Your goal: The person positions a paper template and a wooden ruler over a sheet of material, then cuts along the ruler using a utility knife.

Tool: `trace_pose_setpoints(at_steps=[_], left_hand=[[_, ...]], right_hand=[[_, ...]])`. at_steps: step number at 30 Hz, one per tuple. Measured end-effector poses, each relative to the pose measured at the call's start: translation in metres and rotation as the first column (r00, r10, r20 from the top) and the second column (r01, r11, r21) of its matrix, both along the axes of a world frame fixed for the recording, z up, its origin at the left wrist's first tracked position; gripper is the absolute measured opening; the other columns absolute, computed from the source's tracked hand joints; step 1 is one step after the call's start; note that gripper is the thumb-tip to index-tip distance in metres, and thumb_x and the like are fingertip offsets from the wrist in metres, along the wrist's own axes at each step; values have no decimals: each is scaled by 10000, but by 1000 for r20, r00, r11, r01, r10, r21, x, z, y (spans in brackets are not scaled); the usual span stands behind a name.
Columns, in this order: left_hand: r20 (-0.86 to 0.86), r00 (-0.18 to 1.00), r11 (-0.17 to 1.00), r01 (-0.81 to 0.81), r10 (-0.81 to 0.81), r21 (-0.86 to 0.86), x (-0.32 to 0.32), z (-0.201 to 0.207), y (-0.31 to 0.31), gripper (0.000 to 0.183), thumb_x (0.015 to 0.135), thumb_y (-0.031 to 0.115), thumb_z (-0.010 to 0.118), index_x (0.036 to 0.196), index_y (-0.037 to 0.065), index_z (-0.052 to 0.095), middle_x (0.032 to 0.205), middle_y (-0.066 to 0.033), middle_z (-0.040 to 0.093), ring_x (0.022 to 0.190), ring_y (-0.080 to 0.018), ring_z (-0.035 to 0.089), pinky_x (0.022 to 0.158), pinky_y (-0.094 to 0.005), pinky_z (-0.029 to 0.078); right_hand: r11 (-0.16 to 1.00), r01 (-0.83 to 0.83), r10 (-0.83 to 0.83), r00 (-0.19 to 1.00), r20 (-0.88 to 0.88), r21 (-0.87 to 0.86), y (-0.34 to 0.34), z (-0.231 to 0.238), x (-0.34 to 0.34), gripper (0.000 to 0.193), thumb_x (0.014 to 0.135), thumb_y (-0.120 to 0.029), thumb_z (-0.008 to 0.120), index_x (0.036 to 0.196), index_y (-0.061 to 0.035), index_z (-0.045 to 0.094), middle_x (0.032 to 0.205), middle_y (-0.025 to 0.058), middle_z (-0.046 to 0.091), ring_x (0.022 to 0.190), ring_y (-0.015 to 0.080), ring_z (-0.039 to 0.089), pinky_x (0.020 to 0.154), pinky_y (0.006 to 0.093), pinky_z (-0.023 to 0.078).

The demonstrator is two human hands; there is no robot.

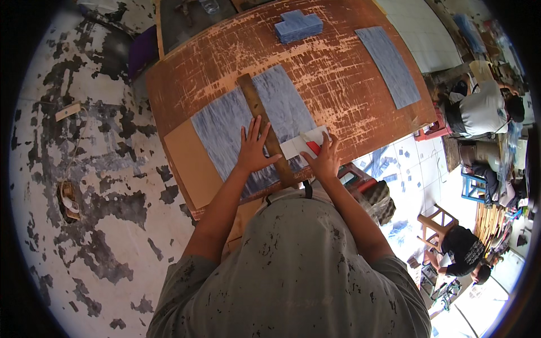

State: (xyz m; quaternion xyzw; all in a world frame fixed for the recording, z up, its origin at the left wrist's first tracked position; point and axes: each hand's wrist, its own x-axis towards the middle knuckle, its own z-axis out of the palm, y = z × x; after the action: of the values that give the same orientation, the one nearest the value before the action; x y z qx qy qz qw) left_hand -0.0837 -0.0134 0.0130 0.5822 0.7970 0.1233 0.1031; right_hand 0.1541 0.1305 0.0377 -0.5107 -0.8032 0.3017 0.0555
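Observation:
My left hand (255,147) lies flat with fingers stretched, pressing on a long brown wooden strip (252,98) and the sheet beside it. The strip lies slantwise across a grey-blue streaked sheet (217,124). To its right, my right hand (325,159) has thumb and fingers around the end of a flat white rectangular piece (292,147) with a red patch. The piece's left end meets the strip's edge. A plain brown board (189,160) shows beneath the sheet's left side.
The scratched brown table (225,79) carries a stack of blue-grey pieces (298,26) at the back and a streaked strip (389,66) at the right. A wooden stool (437,225) stands at right on the floor, near a seated person in black (465,248). Blue scraps litter the floor.

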Motion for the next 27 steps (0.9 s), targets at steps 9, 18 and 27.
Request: trace_pose_setpoints(at_steps=[9, 18, 27], left_hand=[[-21, 998, 998, -67, 67, 22, 5, -8, -4, 1282, 794, 829, 707, 1725, 118, 185, 1799, -162, 65, 1660, -366, 71, 1291, -669, 47], [17, 995, 995, -103, 103, -2, 6, -6, 0, 1285, 824, 767, 725, 1721, 61, 135, 1800, -171, 37, 1663, -364, 38, 1294, -663, 22], [39, 981, 981, -185, 188, -63, 17, -6, 3, 1291, 834, 745, 733, 1713, 28, 118, 1804, -157, 44, 1669, -336, 22, 1294, -657, 1]], right_hand=[[1000, 4, -4, 1000, -26, 16, -3, -4, 1, 1062, 785, -504, 899, 1598, -79, 365, 1575, 190, 358, 1142, 454, 690, 923, 554, 584], [999, -7, 9, 999, -40, 39, -2, -9, 1, 1064, 785, -494, 900, 1597, -66, 364, 1571, 206, 358, 1161, 460, 676, 901, 556, 586], [999, 4, -1, 996, -85, 36, 0, -4, 4, 1018, 806, -450, 894, 1595, -56, 386, 1543, 168, 418, 1117, 381, 703, 865, 531, 591]])
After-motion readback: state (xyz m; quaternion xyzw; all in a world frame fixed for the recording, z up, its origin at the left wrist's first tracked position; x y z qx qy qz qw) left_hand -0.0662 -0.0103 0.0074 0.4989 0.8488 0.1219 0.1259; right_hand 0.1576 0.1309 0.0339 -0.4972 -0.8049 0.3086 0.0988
